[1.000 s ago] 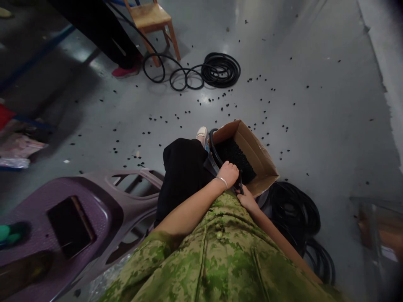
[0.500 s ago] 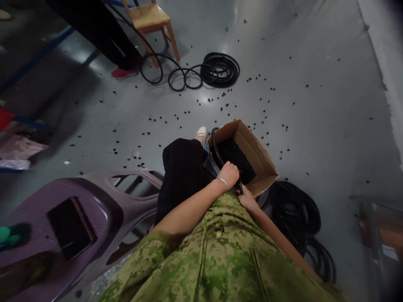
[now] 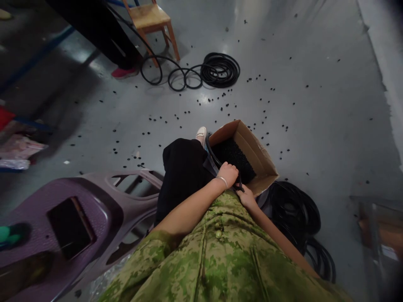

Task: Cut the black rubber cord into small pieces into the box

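My left hand [image 3: 228, 174], with a bangle at its wrist, is closed around a black hose [image 3: 211, 154]. The hose curves up from the fist along the left side of an open cardboard box [image 3: 262, 153]. Many small black pieces [image 3: 234, 157] fill the bottom of the box. Close beside and below it, my right hand [image 3: 246, 197] is closed at the box's near edge. A dark, narrow object [image 3: 240, 183] shows between the two hands; whether it is a tool or part of the hose I cannot tell.
Coiled black hose [image 3: 220, 70] lies on the floor ahead, near a wooden chair [image 3: 151, 17] and a standing person's legs [image 3: 103, 37]. More coils [image 3: 294, 207] lie right of the box. Small black pieces are scattered around. A phone [image 3: 71, 228] rests on a purple stool [image 3: 103, 209] at left.
The hose by the box has shifted left and lower against the box's side. Both hands have stayed nearly in place, and the dark object between them has moved slightly.
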`<state>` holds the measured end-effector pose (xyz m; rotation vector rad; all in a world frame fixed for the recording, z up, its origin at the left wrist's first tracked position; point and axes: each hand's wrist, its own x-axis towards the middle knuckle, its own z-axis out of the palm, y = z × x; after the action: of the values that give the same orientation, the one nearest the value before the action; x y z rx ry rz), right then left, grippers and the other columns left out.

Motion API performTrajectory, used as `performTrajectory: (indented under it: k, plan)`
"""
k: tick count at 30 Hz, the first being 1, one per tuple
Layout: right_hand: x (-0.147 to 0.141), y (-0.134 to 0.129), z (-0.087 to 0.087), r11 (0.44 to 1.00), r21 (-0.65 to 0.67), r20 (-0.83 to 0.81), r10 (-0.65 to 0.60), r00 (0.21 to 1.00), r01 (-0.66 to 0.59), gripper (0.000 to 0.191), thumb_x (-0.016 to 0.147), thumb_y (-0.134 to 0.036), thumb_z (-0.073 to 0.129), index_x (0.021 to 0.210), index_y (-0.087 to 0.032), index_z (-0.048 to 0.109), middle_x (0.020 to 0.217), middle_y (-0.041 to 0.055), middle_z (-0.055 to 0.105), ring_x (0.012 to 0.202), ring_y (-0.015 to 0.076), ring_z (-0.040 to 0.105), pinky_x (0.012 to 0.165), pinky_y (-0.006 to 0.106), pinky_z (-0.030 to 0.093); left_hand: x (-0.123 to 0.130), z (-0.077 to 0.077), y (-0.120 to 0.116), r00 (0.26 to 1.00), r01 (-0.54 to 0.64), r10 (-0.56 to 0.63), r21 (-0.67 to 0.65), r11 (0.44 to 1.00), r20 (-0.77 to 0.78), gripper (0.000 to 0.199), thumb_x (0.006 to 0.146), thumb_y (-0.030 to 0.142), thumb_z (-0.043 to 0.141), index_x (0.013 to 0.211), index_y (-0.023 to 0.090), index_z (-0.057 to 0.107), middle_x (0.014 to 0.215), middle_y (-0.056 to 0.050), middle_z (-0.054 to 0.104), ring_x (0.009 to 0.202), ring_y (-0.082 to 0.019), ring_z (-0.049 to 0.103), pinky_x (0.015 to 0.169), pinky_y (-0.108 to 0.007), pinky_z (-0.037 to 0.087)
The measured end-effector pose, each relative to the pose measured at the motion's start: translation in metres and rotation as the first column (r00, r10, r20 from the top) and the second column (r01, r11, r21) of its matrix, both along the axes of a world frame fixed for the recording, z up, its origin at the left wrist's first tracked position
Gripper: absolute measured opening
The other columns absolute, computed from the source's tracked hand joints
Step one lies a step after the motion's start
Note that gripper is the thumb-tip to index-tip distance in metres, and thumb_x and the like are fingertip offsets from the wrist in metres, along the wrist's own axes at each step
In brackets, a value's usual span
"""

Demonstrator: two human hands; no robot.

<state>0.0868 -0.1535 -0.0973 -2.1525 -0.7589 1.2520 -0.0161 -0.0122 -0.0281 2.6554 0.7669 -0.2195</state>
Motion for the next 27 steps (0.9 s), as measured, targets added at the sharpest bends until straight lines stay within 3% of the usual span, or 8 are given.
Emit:
performTrajectory:
  k: [4, 8, 13, 19, 27]
  plan:
    - [0.001, -0.001, -0.004, 0.997, -0.014, -0.044, -0.07, 0.997, 0.07, 0.048, 0.063, -0.031, 0.053, 0.107, -0.02, 0.068, 0.094, 0.0019, 0.073, 0.091, 0.0235, 0.065, 0.091, 0.036, 0.05, 0.0, 0.005, 0.006, 0.995, -0.091, 0.086, -0.09, 0.992, -0.058, 0.027, 0.097, 0.028, 0.05, 0.098, 0.014, 0.073, 0.1, -0.014, 0.072, 0.1, -0.024, 0.066, 0.088, -0.039, 0.04]
    - [0.002, -0.005, -0.005, 0.985, -0.089, -0.171, -0.161, 0.972, 0.147, 0.071, 0.059, -0.028, 0.053, 0.129, -0.017, 0.059, 0.089, 0.0023, 0.073, 0.085, 0.0237, 0.066, 0.082, 0.035, 0.053, -0.001, 0.006, 0.01, 0.983, -0.178, 0.165, -0.165, 0.97, -0.085, 0.031, 0.099, 0.032, 0.047, 0.107, 0.017, 0.073, 0.108, -0.012, 0.073, 0.103, -0.024, 0.067, 0.089, -0.037, 0.044]
    - [0.003, -0.01, 0.007, 0.992, -0.072, -0.314, -0.119, 0.942, 0.101, 0.09, 0.051, -0.018, 0.049, 0.14, -0.019, 0.051, 0.109, 0.0064, 0.074, 0.097, 0.0262, 0.068, 0.079, 0.034, 0.054, -0.001, 0.002, 0.014, 0.96, -0.279, 0.274, -0.299, 0.912, -0.062, 0.031, 0.099, 0.034, 0.047, 0.12, 0.023, 0.068, 0.118, -0.007, 0.073, 0.11, -0.023, 0.067, 0.094, -0.036, 0.047]
    - [0.0, -0.008, 0.023, 0.999, -0.028, -0.342, -0.05, 0.938, 0.043, 0.087, 0.049, -0.015, 0.049, 0.136, -0.022, 0.055, 0.108, 0.0056, 0.074, 0.098, 0.029, 0.068, 0.083, 0.039, 0.055, -0.001, 0.0, 0.018, 0.925, -0.368, 0.376, -0.385, 0.847, -0.056, 0.029, 0.097, 0.034, 0.05, 0.118, 0.023, 0.067, 0.116, -0.006, 0.074, 0.109, -0.022, 0.067, 0.095, -0.034, 0.049]
    - [0.002, -0.009, 0.02, 1.0, -0.016, -0.328, -0.03, 0.944, 0.027, 0.084, 0.052, -0.017, 0.05, 0.136, -0.023, 0.057, 0.11, 0.003, 0.074, 0.101, 0.027, 0.068, 0.086, 0.036, 0.053, 0.0, -0.007, 0.018, 0.936, -0.328, 0.351, -0.431, 0.841, -0.026, 0.028, 0.095, 0.031, 0.051, 0.116, 0.024, 0.068, 0.116, -0.004, 0.074, 0.109, -0.02, 0.067, 0.094, -0.03, 0.05]
